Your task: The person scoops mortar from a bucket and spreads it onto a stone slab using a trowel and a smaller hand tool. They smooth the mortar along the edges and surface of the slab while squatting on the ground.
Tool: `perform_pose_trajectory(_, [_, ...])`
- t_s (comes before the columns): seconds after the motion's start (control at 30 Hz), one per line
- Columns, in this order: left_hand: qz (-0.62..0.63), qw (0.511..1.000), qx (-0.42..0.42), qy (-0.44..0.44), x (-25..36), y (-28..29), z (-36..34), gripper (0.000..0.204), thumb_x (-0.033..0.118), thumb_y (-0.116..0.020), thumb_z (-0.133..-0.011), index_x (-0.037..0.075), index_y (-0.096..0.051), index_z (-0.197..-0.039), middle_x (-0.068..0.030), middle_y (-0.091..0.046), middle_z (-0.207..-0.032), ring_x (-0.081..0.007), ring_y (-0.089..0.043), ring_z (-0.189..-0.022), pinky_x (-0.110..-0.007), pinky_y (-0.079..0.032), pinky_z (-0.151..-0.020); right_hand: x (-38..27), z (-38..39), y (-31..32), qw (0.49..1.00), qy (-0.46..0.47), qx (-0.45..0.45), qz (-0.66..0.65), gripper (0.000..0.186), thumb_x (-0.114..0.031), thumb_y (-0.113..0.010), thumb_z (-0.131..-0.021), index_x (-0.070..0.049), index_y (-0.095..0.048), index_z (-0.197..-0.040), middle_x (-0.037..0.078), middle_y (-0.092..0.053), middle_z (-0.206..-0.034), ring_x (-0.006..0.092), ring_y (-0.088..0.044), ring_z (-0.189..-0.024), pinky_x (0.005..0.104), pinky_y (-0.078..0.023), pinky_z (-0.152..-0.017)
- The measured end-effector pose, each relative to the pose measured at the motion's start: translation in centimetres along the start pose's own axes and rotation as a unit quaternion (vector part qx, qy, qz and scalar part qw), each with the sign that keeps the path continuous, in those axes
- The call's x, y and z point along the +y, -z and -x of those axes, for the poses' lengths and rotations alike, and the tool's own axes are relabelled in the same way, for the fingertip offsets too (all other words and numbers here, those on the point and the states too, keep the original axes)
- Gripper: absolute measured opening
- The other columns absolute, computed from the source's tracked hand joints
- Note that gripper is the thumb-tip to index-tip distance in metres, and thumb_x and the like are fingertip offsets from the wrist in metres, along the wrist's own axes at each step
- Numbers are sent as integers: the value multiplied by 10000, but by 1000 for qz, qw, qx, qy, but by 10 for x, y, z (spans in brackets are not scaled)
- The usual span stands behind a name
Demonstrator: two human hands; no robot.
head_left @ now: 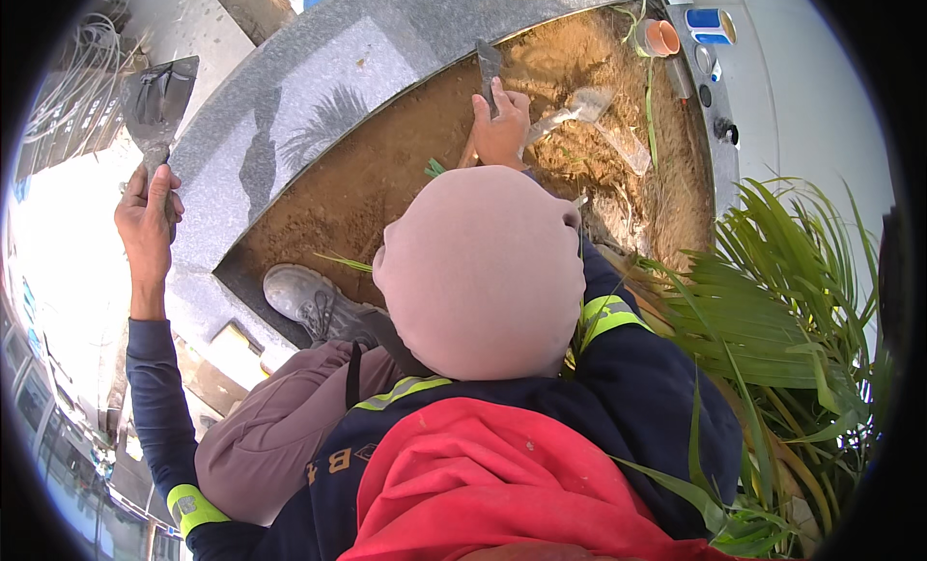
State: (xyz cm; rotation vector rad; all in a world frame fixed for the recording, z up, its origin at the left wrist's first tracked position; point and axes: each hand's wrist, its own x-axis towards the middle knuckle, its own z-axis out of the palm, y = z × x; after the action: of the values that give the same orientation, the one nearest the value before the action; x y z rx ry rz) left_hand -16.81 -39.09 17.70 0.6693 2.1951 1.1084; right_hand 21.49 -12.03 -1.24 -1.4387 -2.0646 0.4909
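Left hand (147,209) clamped on trowel (156,102), raised beyond granite ledge (290,98), far left. Right hand (500,126) clamped on scraper (489,67) over soil bed (386,175). Risk: trowel slipping, dropping outside ledge.

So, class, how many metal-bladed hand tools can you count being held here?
2. A wide trowel is raised in the left hand over the granite rim; a narrow scraper is in the right hand over the soil. Others may be hidden.
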Motion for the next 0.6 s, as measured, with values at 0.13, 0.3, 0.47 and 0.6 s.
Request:
perform_pose_trajectory(0.13, [-30, 999, 4, -11, 0, -1, 1, 324, 331, -622, -1035, 14, -664, -984, 3, -561, -621, -23, -426, -495, -194, -314, -450, -17, 4, 2, 1000, 22, -7, -9, 451, -216, -789, -856, -51, -706, -1267, 132, -611, -1028, 286, -617, -963, 374, -507, -860])
perform_pose_trajectory(0.3, [-30, 999, -2, -12, -1, 0, 0, 336, 343, -628, -1031, 11, -667, -998, 4, -561, -620, -26, -448, -507, -190, -326, -454, -48, 16, 7, 991, 64, -85, -75, 446, -203, -796, -846, -60, -711, -1259, 129, -613, -1037, 283, -623, -938, 371, -515, -823])
perform_pose_trajectory(0.47, [-24, 1000, -6, -1, 5, -2, 1, 349, 355, -631, -1029, 9, -671, -1008, 4, -564, -622, -26, -447, -505, -189, -325, -452, -30, -1, 16, 997, 17, -17, -77, 461, -234, -756, -878, -53, -682, -1295, 128, -580, -1079, 292, -582, -1010, 392, -469, -910])
perform_pose_trajectory(0.6, [-28, 1000, 1, -9, -1, 1, 2, 345, 351, -628, -1030, 10, -674, -1009, 4, -565, -622, -26, -443, -503, -191, -327, -453, 12, -12, 13, 999, 2, 41, -16, 457, -203, -782, -865, -73, -694, -1295, 146, -616, -1077, 280, -603, -1005, 375, -495, -895])
